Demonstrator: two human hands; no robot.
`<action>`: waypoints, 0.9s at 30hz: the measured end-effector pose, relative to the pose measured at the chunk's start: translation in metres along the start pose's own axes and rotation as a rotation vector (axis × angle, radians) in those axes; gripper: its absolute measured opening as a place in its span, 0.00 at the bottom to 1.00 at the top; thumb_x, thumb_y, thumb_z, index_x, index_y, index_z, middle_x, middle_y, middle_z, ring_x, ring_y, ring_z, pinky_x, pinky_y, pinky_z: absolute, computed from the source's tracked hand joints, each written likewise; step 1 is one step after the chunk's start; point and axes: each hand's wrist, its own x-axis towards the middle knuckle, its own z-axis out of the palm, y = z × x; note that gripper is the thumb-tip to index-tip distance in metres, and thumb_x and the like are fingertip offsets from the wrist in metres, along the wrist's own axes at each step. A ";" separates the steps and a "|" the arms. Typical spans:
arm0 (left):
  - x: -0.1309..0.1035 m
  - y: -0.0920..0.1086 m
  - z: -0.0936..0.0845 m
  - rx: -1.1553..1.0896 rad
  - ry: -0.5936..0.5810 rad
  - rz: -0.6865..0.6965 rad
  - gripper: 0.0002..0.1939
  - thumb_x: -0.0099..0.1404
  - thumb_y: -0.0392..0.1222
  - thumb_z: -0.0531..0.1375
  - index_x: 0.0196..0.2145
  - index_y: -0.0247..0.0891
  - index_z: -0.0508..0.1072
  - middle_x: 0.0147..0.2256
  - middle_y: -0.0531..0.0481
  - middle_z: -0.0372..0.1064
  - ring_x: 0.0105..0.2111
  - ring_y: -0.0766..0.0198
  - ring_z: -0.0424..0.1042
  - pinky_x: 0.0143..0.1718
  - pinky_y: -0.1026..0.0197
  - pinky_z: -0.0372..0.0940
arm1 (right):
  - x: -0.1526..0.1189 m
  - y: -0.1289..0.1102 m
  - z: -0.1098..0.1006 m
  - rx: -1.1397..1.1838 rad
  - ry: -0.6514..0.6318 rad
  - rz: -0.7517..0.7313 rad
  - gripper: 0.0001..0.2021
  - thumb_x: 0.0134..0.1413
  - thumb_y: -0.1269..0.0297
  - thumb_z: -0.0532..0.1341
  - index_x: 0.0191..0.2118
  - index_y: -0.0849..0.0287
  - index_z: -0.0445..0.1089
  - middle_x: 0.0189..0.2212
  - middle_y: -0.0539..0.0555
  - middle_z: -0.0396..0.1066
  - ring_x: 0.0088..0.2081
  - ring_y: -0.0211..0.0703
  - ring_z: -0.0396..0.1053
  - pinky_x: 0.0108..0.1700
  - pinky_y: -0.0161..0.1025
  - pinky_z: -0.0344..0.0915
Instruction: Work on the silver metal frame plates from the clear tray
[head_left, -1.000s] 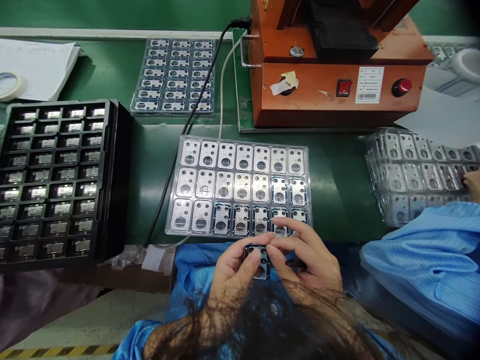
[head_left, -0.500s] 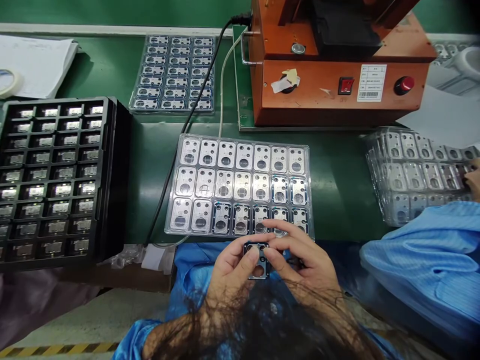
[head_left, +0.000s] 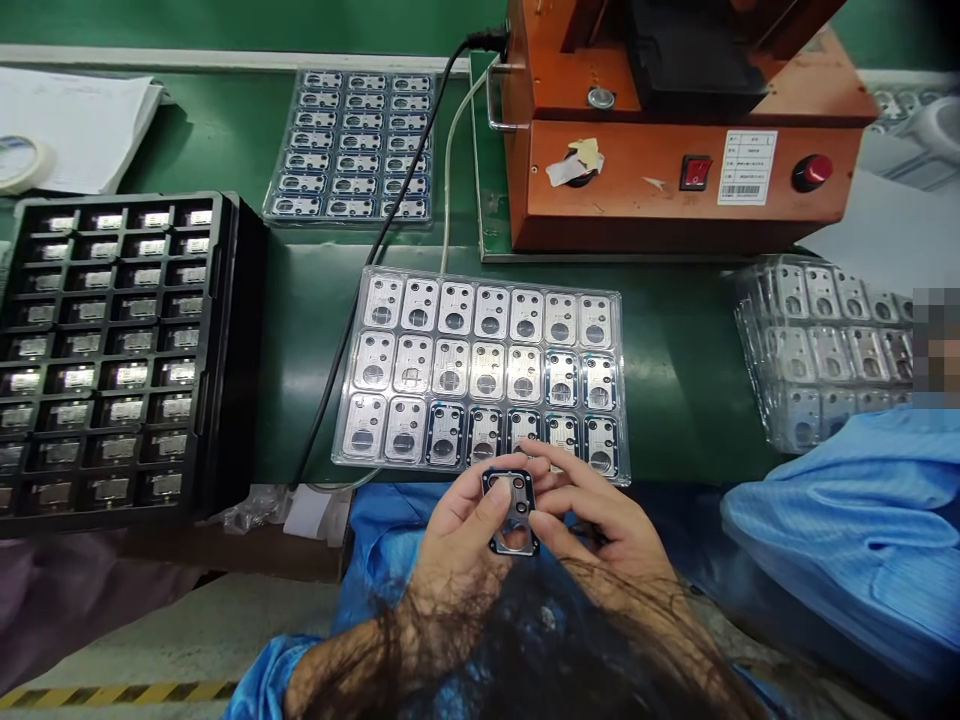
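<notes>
Close to my body I hold a small metal plate (head_left: 517, 533) with round holes and a dark rim, face up. My left hand (head_left: 465, 525) is closed on it, its thumb pressed on the plate's face and its fingers behind. My right hand (head_left: 604, 520) pinches the right edge with the thumb tip; its other fingers curl by the top corner. Just beyond my hands lies a clear plastic tray (head_left: 346, 425) filled with similar plates. Most of these are plain silver, while several at the lower right have dark blue rims.
An orange machine (head_left: 637, 180) with a red switch stands behind. A black cable (head_left: 341, 350) runs left of the tray. Another plate tray (head_left: 274, 190) lies farther back. Black trays of parts (head_left: 244, 380) stand left; stacked clear trays (head_left: 757, 390) and a person's blue sleeve (head_left: 840, 500) are right.
The plate has tilted a little and more of its face shows. My right thumb has slid from its face down to the right edge. The left thumb has shifted slightly left.
</notes>
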 end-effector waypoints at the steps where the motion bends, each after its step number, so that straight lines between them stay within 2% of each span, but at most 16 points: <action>1: 0.001 0.000 -0.001 -0.006 0.002 0.010 0.18 0.53 0.49 0.83 0.40 0.43 0.90 0.45 0.42 0.88 0.36 0.65 0.82 0.33 0.71 0.70 | -0.003 0.002 0.000 0.000 -0.004 0.005 0.12 0.67 0.57 0.67 0.30 0.49 0.81 0.58 0.59 0.85 0.55 0.53 0.85 0.51 0.39 0.83; 4: 0.000 0.001 0.000 -0.017 0.002 0.018 0.19 0.53 0.49 0.82 0.42 0.42 0.90 0.44 0.41 0.88 0.37 0.61 0.83 0.35 0.67 0.72 | -0.012 0.008 0.003 0.007 -0.016 0.049 0.13 0.67 0.54 0.68 0.31 0.49 0.82 0.61 0.60 0.83 0.47 0.52 0.87 0.50 0.44 0.84; 8: -0.004 0.004 0.004 0.000 0.033 0.008 0.19 0.57 0.47 0.80 0.46 0.42 0.89 0.46 0.42 0.88 0.42 0.59 0.83 0.39 0.66 0.73 | -0.017 0.010 0.007 0.048 -0.002 0.134 0.14 0.66 0.53 0.69 0.29 0.49 0.82 0.64 0.59 0.80 0.55 0.56 0.84 0.55 0.48 0.83; 11: -0.006 0.004 0.000 0.027 0.050 0.037 0.24 0.57 0.53 0.80 0.48 0.41 0.88 0.43 0.42 0.87 0.42 0.59 0.83 0.36 0.67 0.71 | -0.014 0.005 0.005 0.103 0.054 0.183 0.15 0.65 0.52 0.70 0.27 0.49 0.80 0.64 0.58 0.81 0.50 0.53 0.86 0.51 0.45 0.83; 14: -0.007 0.003 -0.012 0.163 0.035 0.050 0.25 0.55 0.63 0.79 0.39 0.40 0.86 0.36 0.46 0.86 0.32 0.60 0.80 0.37 0.62 0.73 | -0.010 0.000 0.002 0.100 0.095 0.170 0.17 0.64 0.51 0.70 0.24 0.49 0.78 0.59 0.55 0.84 0.43 0.47 0.86 0.42 0.39 0.82; 17: -0.011 0.006 -0.020 0.407 -0.006 0.134 0.26 0.56 0.67 0.76 0.31 0.39 0.84 0.32 0.47 0.83 0.29 0.60 0.78 0.36 0.59 0.73 | -0.010 0.000 0.000 0.120 0.097 0.163 0.17 0.64 0.50 0.70 0.24 0.49 0.78 0.57 0.52 0.85 0.44 0.45 0.86 0.45 0.37 0.81; 19: -0.014 0.009 -0.022 0.514 -0.018 0.172 0.27 0.57 0.67 0.76 0.27 0.39 0.82 0.28 0.49 0.79 0.27 0.61 0.75 0.33 0.60 0.70 | -0.013 0.003 0.001 0.155 0.085 0.190 0.16 0.64 0.51 0.71 0.25 0.49 0.77 0.59 0.52 0.84 0.44 0.44 0.85 0.43 0.36 0.80; 22: -0.015 0.011 -0.024 0.599 -0.017 0.151 0.28 0.58 0.66 0.76 0.21 0.40 0.76 0.21 0.51 0.72 0.24 0.63 0.70 0.29 0.60 0.64 | -0.017 0.008 0.001 0.197 0.064 0.233 0.17 0.64 0.51 0.71 0.26 0.51 0.77 0.61 0.55 0.83 0.43 0.47 0.85 0.35 0.37 0.77; 24: -0.013 0.010 -0.027 0.638 -0.015 0.136 0.28 0.59 0.66 0.74 0.21 0.40 0.74 0.21 0.51 0.71 0.23 0.63 0.70 0.29 0.60 0.64 | -0.019 0.010 0.002 0.205 0.054 0.250 0.17 0.64 0.50 0.71 0.26 0.51 0.77 0.60 0.56 0.83 0.43 0.48 0.85 0.38 0.39 0.79; 27: -0.007 0.004 -0.037 0.706 -0.046 0.168 0.28 0.61 0.66 0.72 0.21 0.41 0.72 0.21 0.52 0.71 0.22 0.62 0.71 0.28 0.60 0.64 | -0.021 0.012 0.002 0.206 0.039 0.264 0.17 0.64 0.48 0.70 0.26 0.49 0.78 0.56 0.53 0.85 0.48 0.49 0.85 0.50 0.40 0.80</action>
